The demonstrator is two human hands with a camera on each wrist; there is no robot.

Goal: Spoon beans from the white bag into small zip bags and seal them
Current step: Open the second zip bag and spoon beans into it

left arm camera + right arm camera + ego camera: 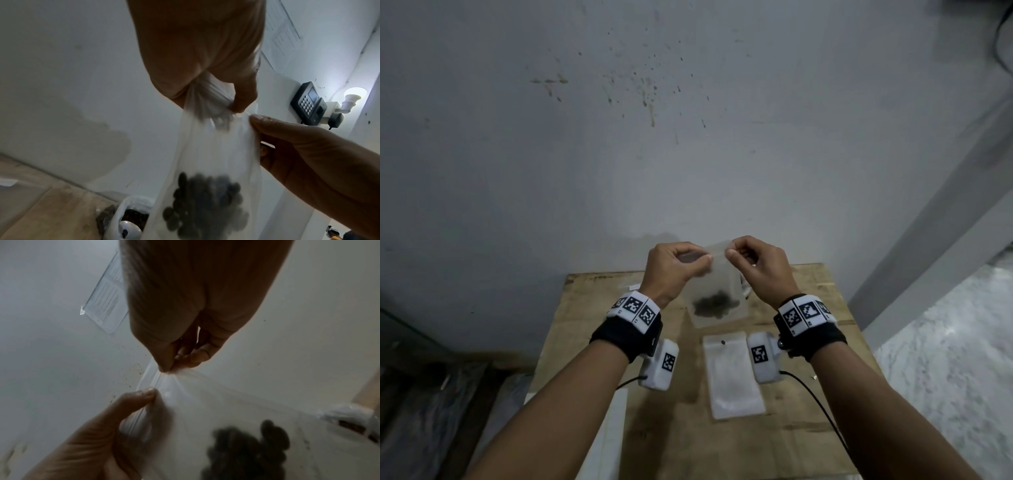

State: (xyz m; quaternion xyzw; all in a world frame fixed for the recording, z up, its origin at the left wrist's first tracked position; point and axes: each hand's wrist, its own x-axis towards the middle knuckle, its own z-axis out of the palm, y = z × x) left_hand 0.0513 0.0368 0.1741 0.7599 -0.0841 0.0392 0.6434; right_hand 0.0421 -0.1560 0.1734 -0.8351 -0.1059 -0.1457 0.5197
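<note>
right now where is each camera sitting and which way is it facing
Head: worn on the head, looks forward and down at the table; both forearms show, left hand and right hand pinch the zip bag.
Left wrist: looks along the left hand, up toward the wall; the right hand enters.
Right wrist: looks along the right hand; the left hand enters.
All three share the zip bag and its beans.
</note>
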